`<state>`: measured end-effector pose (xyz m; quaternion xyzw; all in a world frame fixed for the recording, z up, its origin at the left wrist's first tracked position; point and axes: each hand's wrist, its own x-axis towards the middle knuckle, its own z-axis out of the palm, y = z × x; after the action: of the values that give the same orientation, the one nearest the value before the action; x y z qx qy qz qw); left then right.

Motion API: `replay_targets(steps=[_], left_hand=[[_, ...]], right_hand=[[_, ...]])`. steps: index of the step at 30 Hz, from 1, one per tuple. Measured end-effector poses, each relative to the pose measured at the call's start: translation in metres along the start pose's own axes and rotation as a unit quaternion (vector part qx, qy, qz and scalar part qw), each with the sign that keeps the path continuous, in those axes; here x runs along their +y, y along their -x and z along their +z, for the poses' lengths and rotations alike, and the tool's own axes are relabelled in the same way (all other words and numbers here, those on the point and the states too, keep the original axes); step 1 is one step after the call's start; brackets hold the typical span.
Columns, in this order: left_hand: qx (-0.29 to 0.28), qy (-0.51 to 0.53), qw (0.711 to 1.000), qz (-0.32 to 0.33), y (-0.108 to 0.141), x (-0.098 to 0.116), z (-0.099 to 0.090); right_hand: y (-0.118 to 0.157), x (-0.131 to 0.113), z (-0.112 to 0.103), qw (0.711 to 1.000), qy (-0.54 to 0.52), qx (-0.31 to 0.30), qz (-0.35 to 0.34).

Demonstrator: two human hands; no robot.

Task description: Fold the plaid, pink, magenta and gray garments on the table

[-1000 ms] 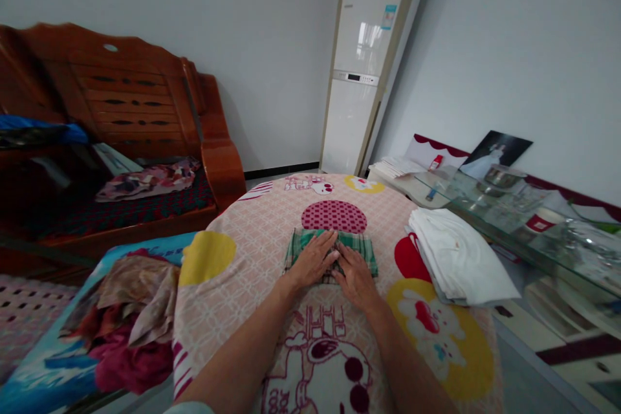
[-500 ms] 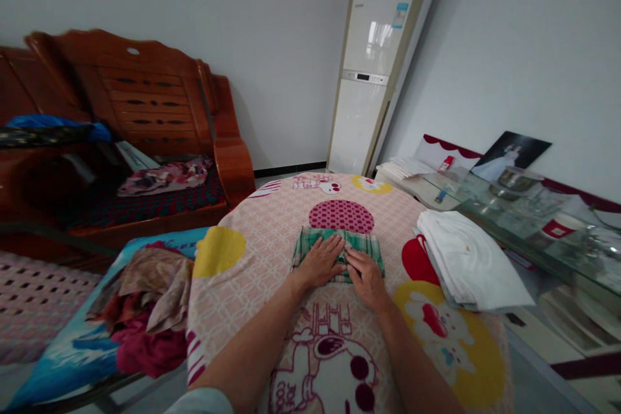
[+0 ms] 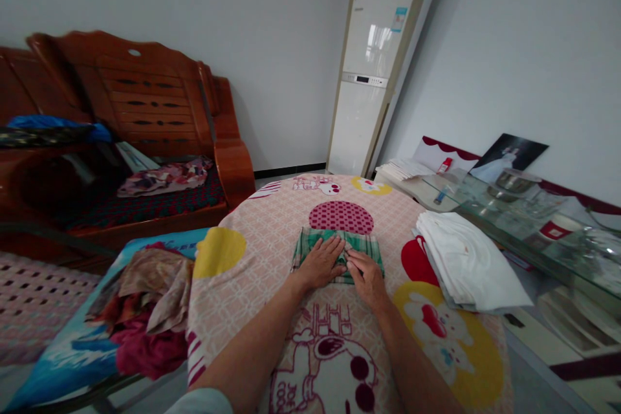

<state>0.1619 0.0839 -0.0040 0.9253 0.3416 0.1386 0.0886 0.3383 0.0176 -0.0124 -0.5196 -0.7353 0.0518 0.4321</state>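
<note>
A green plaid cloth (image 3: 373, 252), folded into a flat rectangle, lies on the round table with its patterned pink cover (image 3: 262, 239). My left hand (image 3: 320, 263) rests flat on the middle of the cloth, fingers stretched out. Beside it, my right hand (image 3: 366, 275) touches the cloth's right half, its fingers bent and drawn together near the left fingertips; whether a bit of fabric is pinched there is too small to tell.
Folded white clothes (image 3: 470, 265) lie at the table's right edge, by a glass shelf (image 3: 524, 233) with bowls and a cup. Crumpled clothes (image 3: 150, 304) sit on a blue surface at left. Behind stand a wooden sofa (image 3: 150, 103) and a tall white cabinet unit (image 3: 361, 103).
The fingers of my right hand have drawn slightly closer together. My left hand and the plaid cloth have stayed in place.
</note>
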Motion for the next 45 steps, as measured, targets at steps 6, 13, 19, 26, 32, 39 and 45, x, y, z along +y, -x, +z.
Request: replay_targets(steps=[6,13,19,26,32,39,45], left_hand=[[0.120,0.168,0.977,-0.057,-0.005,-0.008,-0.017],[0.253,0.156,0.900,-0.318,0.004,-0.048,-0.031],[0.152,0.132,0.901,-0.384,0.009,-0.056,-0.037],[0.094,0.120,0.914,-0.377,0.010,-0.053,-0.043],[0.082,0.125,0.912,-0.382,0.009,-0.052,-0.042],[0.121,0.164,0.921,-0.332,0.010,-0.055,-0.038],[0.135,0.208,0.902,-0.355,0.009,-0.053,-0.043]], right_hand=[[-0.033,-0.011,-0.009,0.998,0.034,0.042,0.032],[-0.089,0.015,0.008,0.969,0.175,-0.148,0.094],[-0.111,0.031,0.016,0.955,0.187,-0.208,0.098],[-0.124,0.035,0.009,0.943,0.184,-0.251,0.117],[-0.129,0.030,0.005,0.935,0.178,-0.286,0.113],[-0.138,0.025,0.006,0.919,0.178,-0.335,0.112],[-0.138,0.015,0.008,0.920,0.182,-0.333,0.099]])
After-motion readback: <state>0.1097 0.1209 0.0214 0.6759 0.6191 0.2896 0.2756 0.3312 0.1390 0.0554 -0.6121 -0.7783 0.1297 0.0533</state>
